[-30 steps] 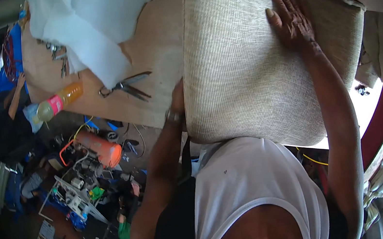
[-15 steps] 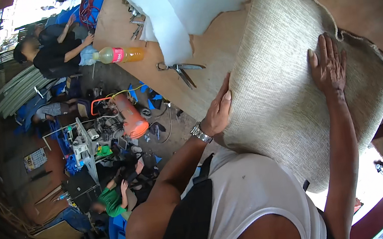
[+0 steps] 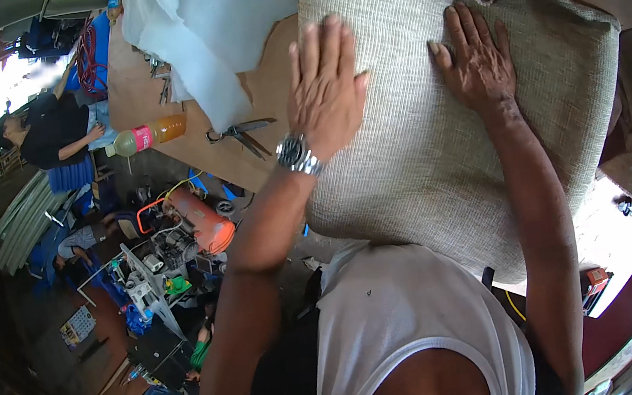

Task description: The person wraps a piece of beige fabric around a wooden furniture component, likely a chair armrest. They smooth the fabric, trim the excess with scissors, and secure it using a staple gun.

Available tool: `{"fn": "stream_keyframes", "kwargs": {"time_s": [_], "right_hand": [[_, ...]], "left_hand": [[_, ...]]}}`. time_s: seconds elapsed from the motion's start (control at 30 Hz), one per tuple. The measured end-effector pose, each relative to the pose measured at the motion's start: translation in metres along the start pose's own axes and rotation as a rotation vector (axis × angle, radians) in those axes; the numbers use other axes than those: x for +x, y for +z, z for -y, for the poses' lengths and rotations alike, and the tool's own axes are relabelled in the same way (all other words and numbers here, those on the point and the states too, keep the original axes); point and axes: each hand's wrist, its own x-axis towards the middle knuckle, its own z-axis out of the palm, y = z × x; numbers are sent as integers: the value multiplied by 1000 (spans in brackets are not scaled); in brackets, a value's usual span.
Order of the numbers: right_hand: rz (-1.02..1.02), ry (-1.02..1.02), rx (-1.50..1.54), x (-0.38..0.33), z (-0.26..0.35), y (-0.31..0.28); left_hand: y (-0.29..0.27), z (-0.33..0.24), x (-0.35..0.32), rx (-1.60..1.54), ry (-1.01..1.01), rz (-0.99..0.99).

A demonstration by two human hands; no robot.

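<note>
A large beige woven fabric cover (image 3: 414,147) lies across the near side of the wooden table, its frayed seam edge running along the far right. My left hand (image 3: 326,87), with a metal watch on the wrist, lies flat over the cover's left part, fingers stretched out. Flat on the cover's right part is my right hand (image 3: 478,65), its fingers slightly spread. Neither hand grips anything. What fills the cover, if anything, is hidden. To the left of my left hand, a pair of scissors (image 3: 243,137) rests with its blades apart.
White padding sheets (image 3: 215,26) lie at the table's (image 3: 278,69) far left. A bottle of yellow-orange liquid (image 3: 150,134) is on its left edge. Beyond, an orange air compressor (image 3: 202,221) stands on the floor, and a person in black (image 3: 52,129) is at the far left.
My left hand has moved from the cover's left edge onto its top and flattened. My right hand stays flat on the cover. The whole view has shifted.
</note>
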Motion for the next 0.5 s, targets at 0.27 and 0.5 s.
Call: {"fn": "stream_keyframes", "kwargs": {"time_s": [0.27,0.5], "right_hand": [[22,-4,68,4,0,-5],[-5,29,28,4,-6,15]], "left_hand": [[24,-17,125,225,207,236],[2,23,64,-795,264,-265]]}}
